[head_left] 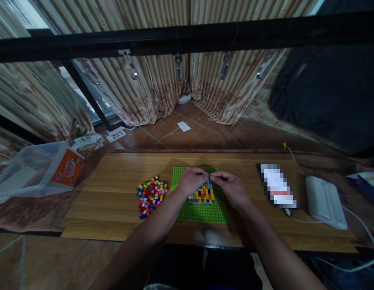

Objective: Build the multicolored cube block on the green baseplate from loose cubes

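Observation:
A green studded baseplate (199,215) lies on the wooden table, with a block of multicoloured toy bricks (202,195) built on its middle. Over the far part of that block, my left hand (193,179) and my right hand (231,185) meet fingertip to fingertip. Both hands are closed in a pinch. Between the fingertips there seems to be a tiny dark piece, too small to name. My hands hide the far part of the brick block. Left of the baseplate is a loose pile of small coloured bricks (151,196).
A phone (277,187) with a blurred screen and a white power bank (326,201) with a cable (364,225) lie at the table's right. On the left stands a clear plastic box (38,171) with an orange label. A dark rail (156,38) with hooks crosses before the curtains.

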